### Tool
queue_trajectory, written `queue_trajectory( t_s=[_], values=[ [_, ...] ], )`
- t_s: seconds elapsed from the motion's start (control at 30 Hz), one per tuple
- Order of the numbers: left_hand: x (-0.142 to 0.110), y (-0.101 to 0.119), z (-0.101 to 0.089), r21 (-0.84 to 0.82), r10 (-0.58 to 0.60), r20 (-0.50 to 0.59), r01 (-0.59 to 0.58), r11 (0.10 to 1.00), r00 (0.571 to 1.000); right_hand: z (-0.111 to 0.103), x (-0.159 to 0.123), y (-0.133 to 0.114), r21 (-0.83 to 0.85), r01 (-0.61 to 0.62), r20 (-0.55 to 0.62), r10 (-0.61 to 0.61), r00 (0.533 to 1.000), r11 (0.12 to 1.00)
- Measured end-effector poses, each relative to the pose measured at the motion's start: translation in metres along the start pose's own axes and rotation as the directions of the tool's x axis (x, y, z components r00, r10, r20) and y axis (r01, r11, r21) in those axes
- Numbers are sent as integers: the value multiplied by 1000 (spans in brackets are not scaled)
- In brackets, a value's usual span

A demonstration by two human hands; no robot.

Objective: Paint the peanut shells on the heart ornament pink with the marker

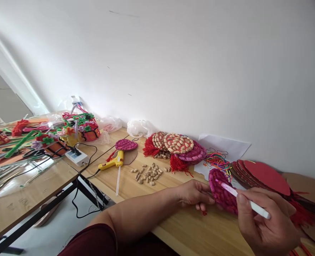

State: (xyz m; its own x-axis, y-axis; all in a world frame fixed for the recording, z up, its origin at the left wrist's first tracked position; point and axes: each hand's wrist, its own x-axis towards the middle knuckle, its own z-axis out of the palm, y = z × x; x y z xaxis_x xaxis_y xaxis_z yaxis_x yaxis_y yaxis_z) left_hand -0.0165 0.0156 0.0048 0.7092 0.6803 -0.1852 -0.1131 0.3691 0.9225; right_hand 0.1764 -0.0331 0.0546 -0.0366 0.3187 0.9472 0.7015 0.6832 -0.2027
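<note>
My right hand (266, 217) grips a white marker pen (256, 208) with a pinkish tip. That tip rests on or just over a disc covered in magenta-coloured peanuts (221, 193), tilted up in front of me. My left hand (196, 195) holds the disc by its left edge, with some fingers hidden behind it. A bit of red string or tassel (204, 213) shows under the left fingers. Part of the disc's right side is hidden by the right hand.
Loose peanuts (148, 174) lie left of my hands, near a yellow glue gun (111, 163). Peanut-covered discs (178, 143) with red tassels sit behind. Red discs (266, 174) are stacked at right, beside coloured cords (217, 159). A power strip (76, 156) stands left.
</note>
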Motion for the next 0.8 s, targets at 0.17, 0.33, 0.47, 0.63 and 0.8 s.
queue_trajectory(
  t_s=[0.17, 0.33, 0.47, 0.63, 0.8],
  values=[
    [-7, 14, 12, -33, 13, -65, -15, 999, 998, 1, 6, -8, 62, 91, -39, -89, 995, 994],
    [-35, 29, 19, -28, -3, -118, 0, 1000, 993, -2, 8, -17, 123, 119, -52, -113, 992, 985],
    [-85, 30, 9, -39, 51, -186, -59, 997, 981, -3, 7, -20, 174, 95, -63, -86, 994, 980],
    [-163, 25, -14, -23, 164, -361, -184, 983, 918, -3, 4, -21, 267, 6, -87, 18, 996, 964],
    [-226, 34, -38, 49, 219, -661, -250, 967, 718, -2, 2, -23, 271, -14, -38, 25, 999, 963]
  ],
)
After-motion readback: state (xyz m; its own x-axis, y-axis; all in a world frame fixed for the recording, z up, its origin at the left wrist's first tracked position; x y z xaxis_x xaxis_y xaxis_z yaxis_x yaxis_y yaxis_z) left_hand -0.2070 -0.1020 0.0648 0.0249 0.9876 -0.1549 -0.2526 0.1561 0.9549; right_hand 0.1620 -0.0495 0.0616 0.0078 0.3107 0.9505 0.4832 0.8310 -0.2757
